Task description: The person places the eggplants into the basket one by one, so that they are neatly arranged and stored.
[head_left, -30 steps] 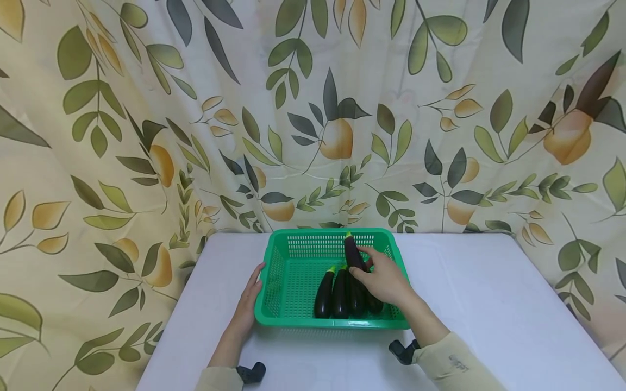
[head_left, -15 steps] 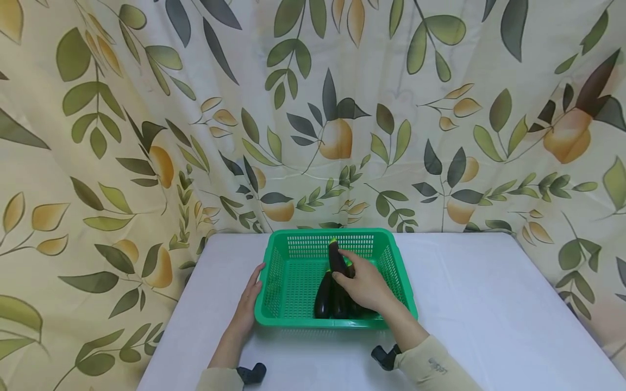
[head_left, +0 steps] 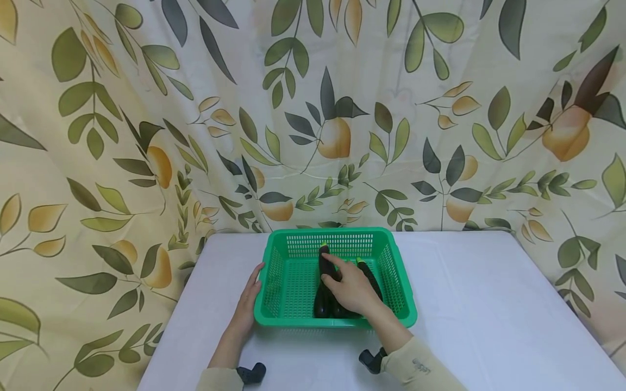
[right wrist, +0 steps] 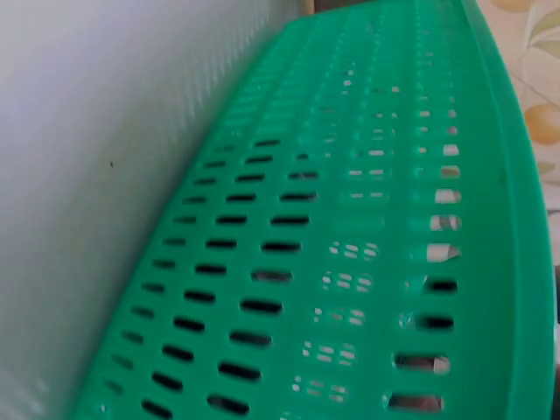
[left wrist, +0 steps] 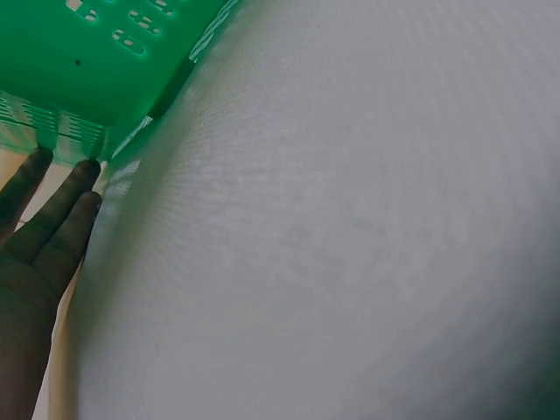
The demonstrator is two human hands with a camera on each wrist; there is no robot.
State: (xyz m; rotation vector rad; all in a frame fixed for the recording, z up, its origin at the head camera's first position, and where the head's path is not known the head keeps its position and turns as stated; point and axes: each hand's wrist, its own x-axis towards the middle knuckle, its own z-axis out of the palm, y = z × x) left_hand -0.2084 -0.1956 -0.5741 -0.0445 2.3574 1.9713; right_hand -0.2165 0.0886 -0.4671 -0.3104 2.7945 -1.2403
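A green plastic basket [head_left: 337,322] with slotted walls holds several dark eggplants. Inside it, my right hand [head_left: 353,287] grips one eggplant [head_left: 325,266], its green stem end pointing to the far wall, over other eggplants [head_left: 321,305] lying near the front wall. Another eggplant [head_left: 370,277] leans at the right, partly behind the hand. My left hand [head_left: 248,298] lies against the basket's left wall; in the left wrist view its straight fingers [left wrist: 66,210] are at the green wall. The right wrist view shows the front wall [right wrist: 350,219] from outside, dark shapes behind its slots; the hand is mostly hidden.
The basket stands on a white-covered table [head_left: 464,293], near its far edge. Behind hangs a curtain [head_left: 313,125] printed with leaves and fruit. Dark wrist-worn devices [head_left: 251,373] show at both sleeves.
My right hand has moved left inside the basket with the eggplant, past the others, uncovering the eggplant at the right. My left hand has stayed at the basket's left side.
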